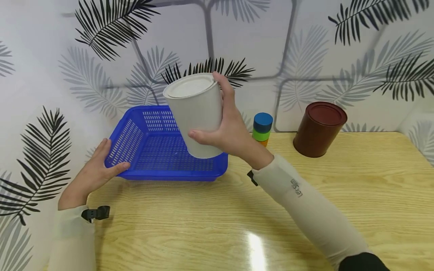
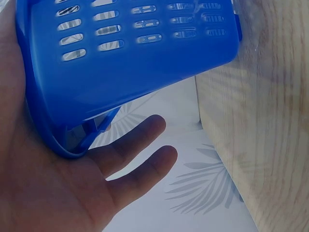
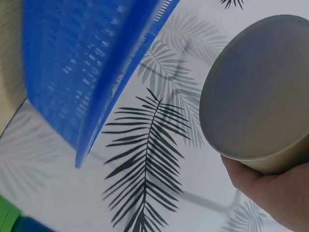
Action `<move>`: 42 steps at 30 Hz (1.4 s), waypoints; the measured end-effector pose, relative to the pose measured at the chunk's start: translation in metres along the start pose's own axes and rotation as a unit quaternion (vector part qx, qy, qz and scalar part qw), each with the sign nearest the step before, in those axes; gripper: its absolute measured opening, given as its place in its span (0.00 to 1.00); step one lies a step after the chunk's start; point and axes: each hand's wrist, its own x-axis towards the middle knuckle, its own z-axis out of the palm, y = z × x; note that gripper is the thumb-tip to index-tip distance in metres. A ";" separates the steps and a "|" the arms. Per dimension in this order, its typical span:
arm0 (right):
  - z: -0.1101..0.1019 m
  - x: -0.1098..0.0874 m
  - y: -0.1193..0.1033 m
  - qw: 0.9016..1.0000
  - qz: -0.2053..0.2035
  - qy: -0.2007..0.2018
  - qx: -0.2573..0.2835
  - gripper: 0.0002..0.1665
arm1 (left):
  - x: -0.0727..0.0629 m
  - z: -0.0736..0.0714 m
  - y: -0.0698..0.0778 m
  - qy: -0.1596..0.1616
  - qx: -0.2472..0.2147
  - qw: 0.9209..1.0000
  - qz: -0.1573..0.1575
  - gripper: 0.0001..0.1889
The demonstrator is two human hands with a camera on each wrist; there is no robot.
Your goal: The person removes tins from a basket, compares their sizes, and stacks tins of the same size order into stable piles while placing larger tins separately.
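My right hand (image 1: 234, 128) grips a white lidded tin (image 1: 200, 116) from its right side, the thumb across its body and fingers at the lid edge. It is raised and tilted over a blue plastic basket (image 1: 166, 174). In the right wrist view, the tin's round end (image 3: 260, 87) faces the camera. At the basket's near left corner, my left hand (image 1: 93, 171) touches the rim, thumb over the front edge. Seen from the left wrist, the basket corner (image 2: 120, 72) lies against the palm, and two fingers extend nearly straight below it.
A brown lidded tin (image 1: 318, 131) stands on the wooden table (image 1: 210, 218) at the back right. Behind my right wrist is a stack of blue, green and orange round pieces (image 1: 262, 128), partly hidden. A leaf-patterned backdrop (image 1: 251, 41) rises behind the table.
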 end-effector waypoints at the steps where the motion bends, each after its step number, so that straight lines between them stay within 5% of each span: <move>1: -0.001 -0.004 0.000 1.000 -0.016 0.007 -0.007 0.69 | 0.000 0.000 0.000 -0.001 0.002 1.000 -0.001 0.58; 7: -0.011 -0.025 0.006 0.993 -0.106 0.044 -0.041 0.64 | 0.001 0.001 -0.002 -0.002 0.003 1.000 -0.001 0.58; 14: -0.024 -0.045 0.010 0.984 -0.153 0.072 -0.054 0.61 | 0.003 0.002 -0.004 -0.004 0.018 1.000 -0.004 0.58; 27: -0.056 -0.092 0.017 0.990 -0.067 0.088 -0.091 0.65 | 0.003 0.002 -0.002 -0.004 0.015 1.000 -0.006 0.58; 42: -0.096 -0.133 0.016 0.983 -0.081 0.111 -0.120 0.68 | 0.001 0.001 -0.004 0.001 0.015 1.000 -0.002 0.58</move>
